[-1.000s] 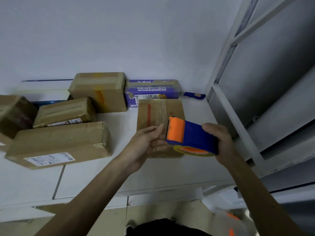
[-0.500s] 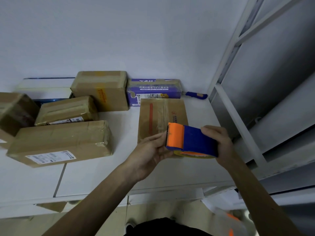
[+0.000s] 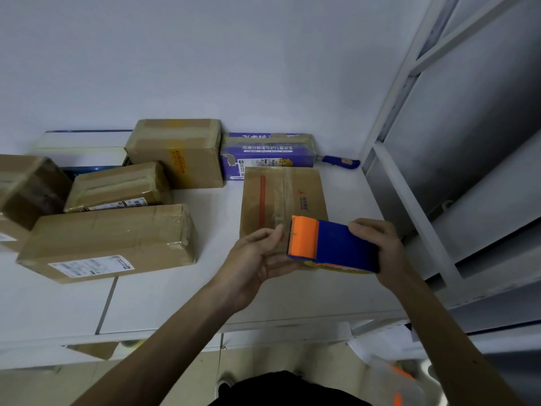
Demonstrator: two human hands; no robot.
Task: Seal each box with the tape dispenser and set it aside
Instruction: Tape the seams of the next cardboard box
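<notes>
Two hands at one dispenser (image 3: 333, 246), blue with an orange toothed end, held over the near end of the striped box (image 3: 281, 194); clamped round the blue rear by the right hand (image 3: 377, 244), fingers curled over the top, thumb out of sight; met at the orange end by the left hand (image 3: 257, 259), thumb raised beside the teeth, fingers cupped beneath; impossible to tell whether anything is pinched there.

Lying flat on the white table (image 3: 175, 300), that striped box, brown, with a red stripe (image 3: 262, 200) running along its top; near end hidden behind hands and dispenser.

Just behind the striped box, touching or nearly so, a purple box (image 3: 263, 153) against the wall (image 3: 234, 68); beyond the striped box's far right corner, a blue-handled knife (image 3: 341, 163).

Left of the striped box and further back, a tall box (image 3: 175, 150); left of the striped box and about level with it, a long box (image 3: 108, 238) with a white label (image 3: 90, 265) on its near face; further left and back from the striped box, a small box (image 3: 117, 186), a white box (image 3: 82, 148), and at the picture's edge a dark box (image 3: 26, 189).

Right of the striped box, a grey metal rack (image 3: 418, 215).
</notes>
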